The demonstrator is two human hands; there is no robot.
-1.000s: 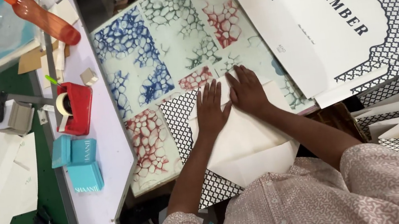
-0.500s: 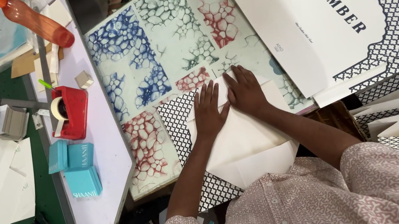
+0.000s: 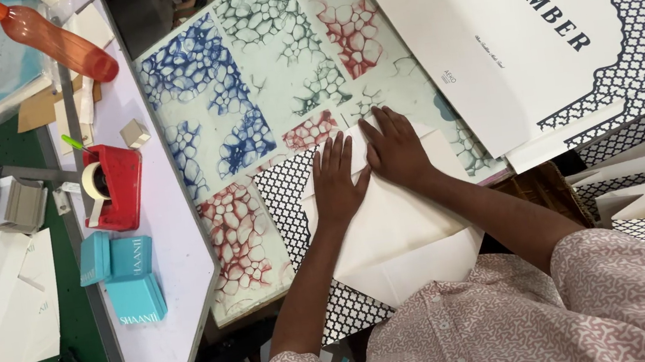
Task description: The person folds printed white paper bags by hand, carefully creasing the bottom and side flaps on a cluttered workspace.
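Teal small boxes (image 3: 121,275) sit near the left edge of the white side table (image 3: 174,250), just below a red tape dispenser (image 3: 114,186); an orange bottle (image 3: 48,36) lies toward its far corner. Right of these, on the marbled sheet (image 3: 245,100) covering the worktable, the left hand (image 3: 337,183) and right hand (image 3: 396,149) rest flat, fingers spread, pressing a folded white paper bag (image 3: 395,229) with a lattice-printed edge at the near edge. Smooth stiff paper could slip, I judge, leaving a crooked crease if pressure is uneven. A stack of printed bags (image 3: 569,32) lies at the right
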